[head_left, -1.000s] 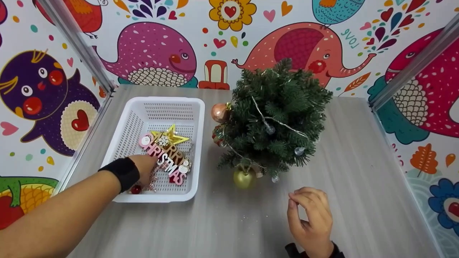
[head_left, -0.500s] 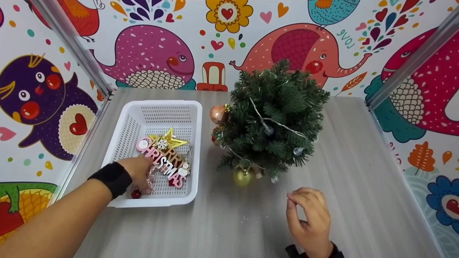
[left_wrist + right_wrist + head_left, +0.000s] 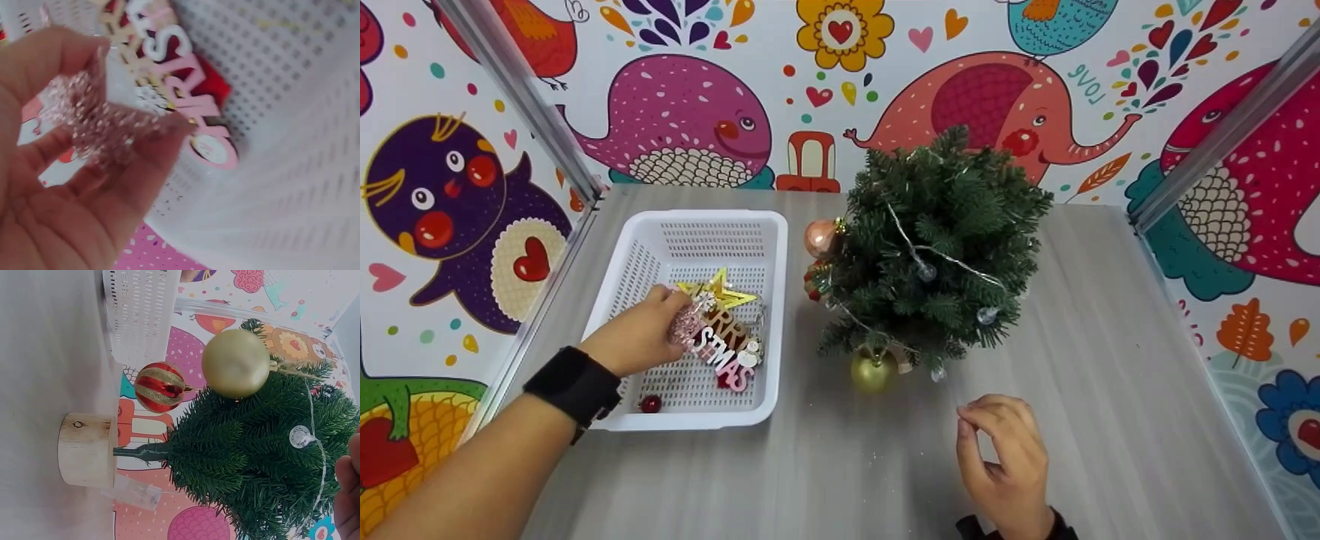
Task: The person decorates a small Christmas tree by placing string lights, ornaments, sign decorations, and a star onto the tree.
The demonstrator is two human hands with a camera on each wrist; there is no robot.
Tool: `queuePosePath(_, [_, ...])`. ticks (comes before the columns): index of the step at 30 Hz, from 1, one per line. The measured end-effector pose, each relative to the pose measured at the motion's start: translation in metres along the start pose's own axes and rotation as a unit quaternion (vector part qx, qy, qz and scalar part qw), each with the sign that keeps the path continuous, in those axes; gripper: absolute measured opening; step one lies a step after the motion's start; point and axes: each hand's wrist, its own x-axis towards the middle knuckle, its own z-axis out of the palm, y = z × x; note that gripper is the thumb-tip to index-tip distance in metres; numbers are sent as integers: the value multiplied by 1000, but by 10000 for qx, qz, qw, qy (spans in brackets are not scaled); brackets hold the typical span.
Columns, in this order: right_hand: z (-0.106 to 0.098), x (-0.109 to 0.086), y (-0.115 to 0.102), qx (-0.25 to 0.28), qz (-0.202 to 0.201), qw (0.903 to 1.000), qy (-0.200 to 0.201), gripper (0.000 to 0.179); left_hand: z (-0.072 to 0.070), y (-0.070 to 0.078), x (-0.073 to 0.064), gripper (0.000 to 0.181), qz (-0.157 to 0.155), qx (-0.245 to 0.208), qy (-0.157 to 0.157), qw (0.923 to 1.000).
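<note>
My left hand (image 3: 641,330) is over the white basket (image 3: 619,285) and pinches a pink glittery star ornament (image 3: 90,118) between thumb and fingers. Beneath the star lies a "Merry Christmas" letter sign (image 3: 724,349), partly covered by it. A gold star (image 3: 724,292) and a small red ball (image 3: 651,404) are also in the basket. My right hand (image 3: 1009,457) stays in front of the small Christmas tree (image 3: 952,240), fingers loosely bent, thumb near the fingertips, holding nothing. On the tree hang a gold ball (image 3: 236,363) and a red-and-gold striped ball (image 3: 160,387).
A peach ball (image 3: 819,238) hangs on the tree's left side, close to the basket. A light string (image 3: 952,262) winds over the branches. The tree stands on a wooden base (image 3: 87,450). Printed panels (image 3: 825,97) with metal edges enclose the grey table (image 3: 840,472).
My left hand has risen from the basket's lower left area with the pink star, now over the letter sign. The red ball stays behind in the corner. My right hand has barely moved.
</note>
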Motion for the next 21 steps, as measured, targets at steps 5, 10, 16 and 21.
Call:
queuePosePath(5, [2,3,-3,87,-37,10000,-10,34,-5,25,-4,63,119,-428,774,9960])
queuePosePath(10, [6,7,-9,194,-117,9997,-48,33,-5,68,-11,67,536,-923,1533,9824])
queuePosePath(16, [13,13,-16,370,-308,9988,-77,31,5,123,-22,68,1867,-1797,2529,9321])
queuePosePath(21, [21,16,-19,523,-478,9974,-134,28,19,160,-26,65,2790,-2808,2795,8747])
